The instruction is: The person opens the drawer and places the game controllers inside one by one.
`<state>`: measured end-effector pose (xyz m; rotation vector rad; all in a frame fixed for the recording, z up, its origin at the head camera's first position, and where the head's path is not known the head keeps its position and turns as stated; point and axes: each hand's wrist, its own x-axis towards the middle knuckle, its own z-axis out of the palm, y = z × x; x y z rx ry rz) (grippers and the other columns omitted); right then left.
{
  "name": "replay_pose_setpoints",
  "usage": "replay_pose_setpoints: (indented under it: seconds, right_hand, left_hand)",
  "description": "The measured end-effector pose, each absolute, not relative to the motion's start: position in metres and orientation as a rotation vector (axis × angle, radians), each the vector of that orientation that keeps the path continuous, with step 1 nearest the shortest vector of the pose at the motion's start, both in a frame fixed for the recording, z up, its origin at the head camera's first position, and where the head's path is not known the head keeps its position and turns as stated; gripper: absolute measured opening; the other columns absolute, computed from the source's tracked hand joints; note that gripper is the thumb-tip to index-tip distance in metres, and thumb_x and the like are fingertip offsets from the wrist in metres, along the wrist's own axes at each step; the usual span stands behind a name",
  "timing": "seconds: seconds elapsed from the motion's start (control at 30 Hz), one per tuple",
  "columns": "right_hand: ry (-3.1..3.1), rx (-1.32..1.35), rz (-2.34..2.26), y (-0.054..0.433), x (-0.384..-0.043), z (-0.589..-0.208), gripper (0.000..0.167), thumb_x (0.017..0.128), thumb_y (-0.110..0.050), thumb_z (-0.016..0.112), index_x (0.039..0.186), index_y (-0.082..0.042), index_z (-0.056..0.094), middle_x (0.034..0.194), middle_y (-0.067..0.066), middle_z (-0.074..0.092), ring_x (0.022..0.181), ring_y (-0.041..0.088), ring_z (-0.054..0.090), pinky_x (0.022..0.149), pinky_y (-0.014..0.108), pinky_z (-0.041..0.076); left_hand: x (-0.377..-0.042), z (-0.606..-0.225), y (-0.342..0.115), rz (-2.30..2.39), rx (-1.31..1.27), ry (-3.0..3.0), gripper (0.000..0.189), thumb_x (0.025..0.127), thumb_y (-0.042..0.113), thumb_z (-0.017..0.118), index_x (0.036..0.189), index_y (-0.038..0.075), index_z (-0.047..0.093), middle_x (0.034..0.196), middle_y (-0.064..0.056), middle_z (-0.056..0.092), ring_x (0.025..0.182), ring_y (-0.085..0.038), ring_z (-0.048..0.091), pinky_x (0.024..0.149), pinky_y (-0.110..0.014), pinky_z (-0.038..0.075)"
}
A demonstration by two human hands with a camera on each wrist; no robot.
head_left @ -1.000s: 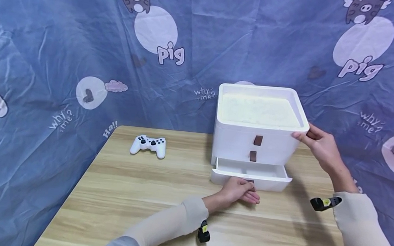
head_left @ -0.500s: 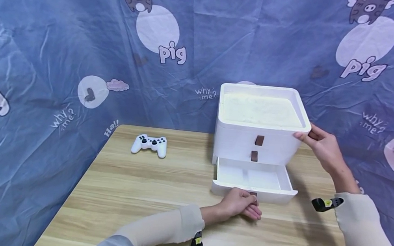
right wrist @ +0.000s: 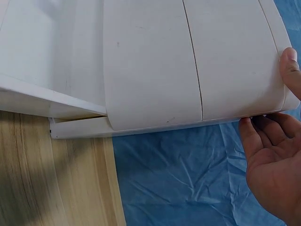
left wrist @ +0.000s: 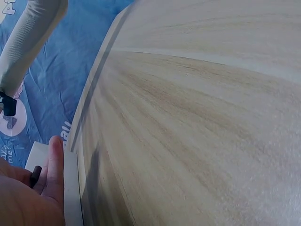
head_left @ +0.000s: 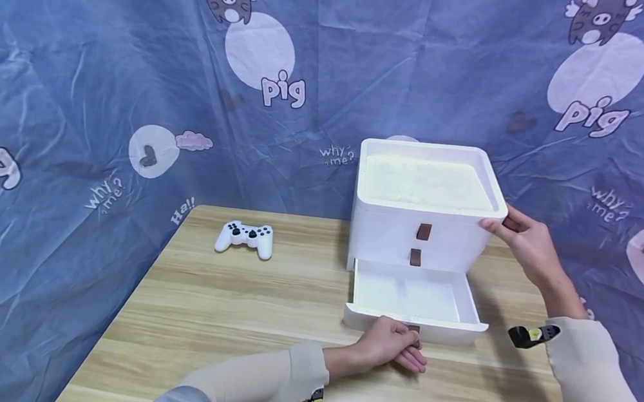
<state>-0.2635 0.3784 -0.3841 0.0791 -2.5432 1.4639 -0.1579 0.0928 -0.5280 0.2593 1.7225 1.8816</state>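
"What have you got on the head camera?"

"A boxy white plastic-looking cabinet (head_left: 385, 236), right of centre, on a pale wood-grain table (head_left: 283, 301). Its shallow white bottom drawer (head_left: 451, 335) juts out toward the lower part of the frame."

"And the hands?"

"I see the left hand (head_left: 386, 346) pinching the small brown strap-like tab (head_left: 415, 328) on the drawer's front. The right hand (head_left: 531, 250) grips the cabinet's upper corner at the right, thumb in front, fingers round the side."

"How would it handle?"

"I'd judge the drawer light, stiff and slick, with thin walls. I'd pull by the tab and brace the cabinet at that corner, since it may slide."

"Which way does it point?"

"I read its front as facing the bottom edge of my frame, long axis running left to right."
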Motion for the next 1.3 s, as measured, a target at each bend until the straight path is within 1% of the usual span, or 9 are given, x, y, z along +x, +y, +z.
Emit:
replay_pose_setpoints:
  seconds: [0.2,0.43,0.63,0.73,0.83,0.97,1.07,1.17,1.3]
  right_hand:
    - [-2.553,0.073,1.449,0.379,-0.264,-0.385,0.077,0.101,-0.041,0.074,0.163,-0.011,0.042,0.101,-0.047,0.060,0.099,-0.022,0.058,0.082,0.003,0.041]
    - [-2.531,0.077,1.499,0.377,-0.263,-0.385,0.077,0.101,-0.038,0.074,0.164,-0.008,0.040,0.102,-0.046,0.060,0.099,-0.023,0.058,0.084,0.002,0.042]
    - [-2.534,0.085,1.483,0.376,-0.264,-0.384,0.076,0.101,-0.038,0.074,0.163,-0.009,0.041,0.102,-0.046,0.061,0.100,-0.022,0.058,0.084,0.002,0.042]
    - [-2.541,0.085,1.468,0.377,-0.263,-0.384,0.075,0.101,-0.038,0.074,0.163,-0.010,0.042,0.102,-0.047,0.061,0.100,-0.022,0.058,0.084,0.003,0.042]
    - [-2.546,0.081,1.464,0.378,-0.263,-0.384,0.075,0.101,-0.038,0.074,0.163,-0.011,0.042,0.102,-0.047,0.061,0.099,-0.022,0.058,0.083,0.003,0.042]
    - [-2.547,0.069,1.478,0.378,-0.264,-0.384,0.076,0.101,-0.039,0.075,0.163,-0.010,0.042,0.101,-0.047,0.061,0.099,-0.022,0.058,0.083,0.003,0.041]
    - [-2.547,0.067,1.479,0.378,-0.263,-0.384,0.076,0.101,-0.039,0.075,0.163,-0.010,0.042,0.102,-0.047,0.061,0.099,-0.022,0.058,0.083,0.003,0.042]
    - [-2.552,0.071,1.462,0.378,-0.262,-0.384,0.076,0.101,-0.040,0.074,0.163,-0.011,0.042,0.102,-0.047,0.060,0.100,-0.022,0.058,0.083,0.003,0.042]
    - [-2.550,0.072,1.461,0.377,-0.262,-0.383,0.076,0.101,-0.040,0.074,0.163,-0.011,0.042,0.103,-0.047,0.060,0.100,-0.021,0.058,0.083,0.003,0.042]
  left_hand:
    - [-0.157,-0.527,0.091,1.862,0.264,1.734,0.030,0.107,0.010,0.057,0.099,-0.014,0.073,0.084,-0.028,0.078,0.081,-0.047,0.079,0.066,-0.034,0.066]
    - [-0.159,-0.524,0.081,1.722,0.282,1.788,0.026,0.107,0.013,0.059,0.102,-0.008,0.074,0.083,-0.022,0.079,0.081,-0.044,0.080,0.066,-0.032,0.066]
    - [-0.163,-0.510,0.065,1.538,0.376,1.818,0.023,0.106,0.007,0.058,0.102,-0.011,0.072,0.081,-0.020,0.079,0.078,-0.042,0.080,0.064,-0.032,0.066]
    - [-0.168,-0.496,0.055,1.486,0.422,1.813,0.022,0.105,0.005,0.060,0.107,-0.012,0.073,0.083,-0.020,0.079,0.077,-0.039,0.081,0.067,-0.034,0.066]
    - [-0.178,-0.482,0.045,1.455,0.505,1.808,0.023,0.105,0.005,0.061,0.111,-0.013,0.073,0.085,-0.019,0.080,0.075,-0.032,0.081,0.071,-0.037,0.067]
    - [-0.197,-0.466,0.032,1.438,0.604,1.850,0.022,0.105,0.006,0.061,0.110,-0.013,0.072,0.082,-0.012,0.079,0.069,-0.018,0.076,0.077,-0.043,0.067]
    - [-0.213,-0.455,0.018,1.448,0.655,1.905,0.020,0.103,0.005,0.064,0.110,-0.012,0.072,0.081,-0.007,0.076,0.068,-0.015,0.073,0.082,-0.051,0.066]
    - [-0.228,-0.444,0.003,1.459,0.697,1.981,0.016,0.101,0.004,0.069,0.108,-0.010,0.072,0.080,-0.005,0.074,0.069,-0.015,0.072,0.080,-0.050,0.066]
    - [-0.246,-0.432,-0.021,1.449,0.751,2.121,0.011,0.099,0.005,0.070,0.104,-0.005,0.073,0.082,-0.005,0.074,0.070,-0.014,0.071,0.076,-0.043,0.066]
